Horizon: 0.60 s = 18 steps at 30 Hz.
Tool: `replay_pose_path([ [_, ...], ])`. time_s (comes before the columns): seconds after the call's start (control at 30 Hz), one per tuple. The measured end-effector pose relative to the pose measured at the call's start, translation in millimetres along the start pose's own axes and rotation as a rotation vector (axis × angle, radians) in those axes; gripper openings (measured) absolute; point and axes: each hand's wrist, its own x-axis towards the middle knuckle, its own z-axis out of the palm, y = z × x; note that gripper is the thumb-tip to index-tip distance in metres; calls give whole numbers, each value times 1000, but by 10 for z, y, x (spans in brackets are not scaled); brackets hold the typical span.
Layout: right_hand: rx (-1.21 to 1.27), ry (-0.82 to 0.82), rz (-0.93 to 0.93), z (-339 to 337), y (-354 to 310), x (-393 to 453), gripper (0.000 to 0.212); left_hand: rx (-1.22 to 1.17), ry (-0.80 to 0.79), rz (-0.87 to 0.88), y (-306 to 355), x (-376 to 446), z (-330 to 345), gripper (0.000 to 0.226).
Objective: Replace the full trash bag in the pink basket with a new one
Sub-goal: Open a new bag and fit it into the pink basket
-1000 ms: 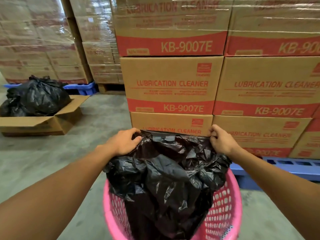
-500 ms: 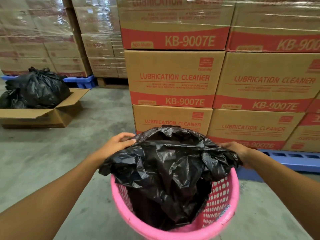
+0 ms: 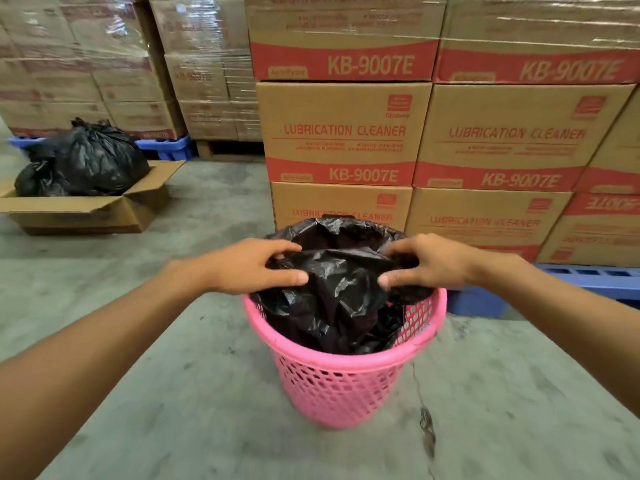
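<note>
Two bare forearms reach forward from the bottom corners of the view toward a pink basket (image 3: 346, 375) standing on a concrete floor (image 3: 173, 393). The left hand (image 3: 252, 266) and the right hand (image 3: 426, 263) sit close together just above the basket's mouth, each pinching a fold of a crumpled black trash bag (image 3: 332, 299) between thumb and fingers. The left hand holds the near-left part of the bag's edge; the right hand holds the near-right part. Below both hands the bag hangs slack inside the basket, looking thin and empty rather than stuffed. Beyond the hands, the far side of the bag stands up open above the rim. No part of the bag is folded over the pink rim that can be seen.

Well beyond the left hand, and off to its left, an open cardboard box (image 3: 90, 213) on the floor holds a bulging, tied black bag (image 3: 86, 161).

Behind the basket rise stacked cartons (image 3: 343, 133) printed "LUBRICATION CLEANER".

Judging from this, the full bag is probably already out and set aside, and the fresh liner is going in. What seems left is spreading its mouth and turning the edge down over the rim.
</note>
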Motion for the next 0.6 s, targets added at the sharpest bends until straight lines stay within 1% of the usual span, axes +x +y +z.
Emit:
replay_pose_path([
  [0.03,-29,66,-47,91,29,-103,35,39,0,4,-8,-83,60,78],
  [0.1,-78,188,-150,275,134,-347,42,122,25,59,-61,-267,195,78],
  [0.2,-140,240,-317,490,262,-643,43,247,56,194,-182,-491,431,70],
  [0.27,-239,274,-403,592,339,-720,41,294,130,261,-263,-529,566,62],
  [0.33,-293,322,-430,645,395,-704,40,266,220,289,-308,-512,631,55],
  [0.47,-273,390,-398,685,448,-611,45,207,357,346,-346,-421,693,36],
  [0.6,-289,469,-381,741,452,-519,43,221,478,356,-372,-353,766,31],
])
